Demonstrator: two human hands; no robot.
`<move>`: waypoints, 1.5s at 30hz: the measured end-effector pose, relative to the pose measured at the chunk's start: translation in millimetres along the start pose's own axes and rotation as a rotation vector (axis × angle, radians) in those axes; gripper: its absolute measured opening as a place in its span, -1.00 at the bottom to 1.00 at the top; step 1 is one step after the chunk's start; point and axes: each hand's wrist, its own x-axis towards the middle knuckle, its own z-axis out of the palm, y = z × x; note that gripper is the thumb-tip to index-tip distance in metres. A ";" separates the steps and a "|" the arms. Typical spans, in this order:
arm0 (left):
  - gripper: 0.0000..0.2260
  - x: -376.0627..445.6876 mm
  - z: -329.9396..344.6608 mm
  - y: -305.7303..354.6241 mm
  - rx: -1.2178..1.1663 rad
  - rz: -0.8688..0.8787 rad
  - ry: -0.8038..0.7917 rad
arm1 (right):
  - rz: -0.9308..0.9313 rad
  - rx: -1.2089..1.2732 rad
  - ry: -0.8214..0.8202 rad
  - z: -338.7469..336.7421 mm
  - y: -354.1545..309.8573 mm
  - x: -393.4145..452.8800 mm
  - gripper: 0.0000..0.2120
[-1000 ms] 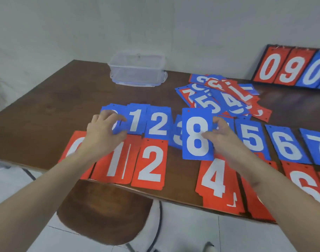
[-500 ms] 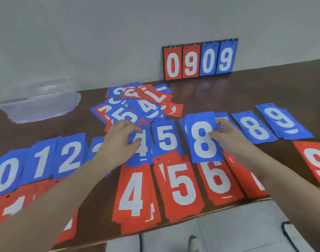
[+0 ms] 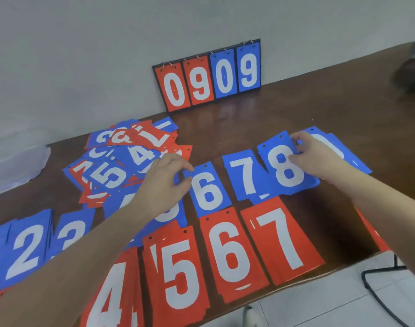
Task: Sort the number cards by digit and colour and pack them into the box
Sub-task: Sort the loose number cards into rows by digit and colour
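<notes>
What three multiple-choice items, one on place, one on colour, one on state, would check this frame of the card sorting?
1. Where does the blue card with a white 8 lie?
A. Right of the blue card with a white 7
B. On the mixed pile
C. In the box

2. What colours are the four cards on the black-framed scoreboard at the wall, left to right?
A. All blue
B. Red, red, blue, blue
C. Blue, red, blue, red

3. What is the right hand doing?
A. Hanging idle off the table
B. Pinching the blue 8 card's right edge
C. Holding a red card in the air

Answers: 1 A, the 8 sits beside the 7 in the blue row. 2 B, it shows 0 9 red, 0 9 blue. 3 B, thumb and fingers close on that card's edge.
</notes>
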 end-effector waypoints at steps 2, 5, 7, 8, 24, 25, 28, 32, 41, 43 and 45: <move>-0.84 6.7 4.7 4.9 -0.008 -0.009 0.001 | -0.030 -0.098 -0.013 1.4 6.4 3.7 -0.40; -0.84 16.0 10.2 9.6 0.014 -0.014 0.002 | -0.117 -0.228 0.075 6.1 14.6 6.9 -0.30; -0.85 19.8 10.9 12.0 0.010 -0.043 0.008 | -0.184 -0.237 0.109 7.8 12.4 9.0 -0.30; -0.85 21.0 10.8 12.0 0.011 -0.060 0.012 | -0.218 -0.222 0.108 8.7 9.1 10.7 -0.33; -0.78 -20.3 -54.4 -102.2 0.034 -0.408 0.124 | -0.607 -0.079 -0.150 110.7 -137.7 56.2 -0.67; -0.77 -21.5 -59.0 -114.9 0.036 -0.426 0.132 | -0.615 -0.085 -0.163 118.6 -149.5 58.1 -0.68; -0.70 -20.5 -69.5 -146.4 0.057 -0.525 0.127 | -0.634 -0.117 -0.201 142.7 -181.8 66.8 -0.70; -0.51 -12.7 -76.7 -183.2 0.048 -0.607 0.119 | -0.646 -0.098 -0.205 174.0 -217.3 78.5 -0.73; 0.13 0.7 -95.6 -223.3 -0.060 -0.708 -0.074 | -0.600 -0.204 -0.063 209.7 -252.3 114.7 -0.67; 0.15 3.2 -97.3 -227.9 -0.066 -0.712 -0.115 | -0.496 -0.231 -0.100 211.7 -252.3 120.1 -0.53; 0.12 6.3 -99.1 -230.6 -0.065 -0.722 -0.156 | -0.429 -0.249 -0.158 213.8 -250.7 123.5 -0.36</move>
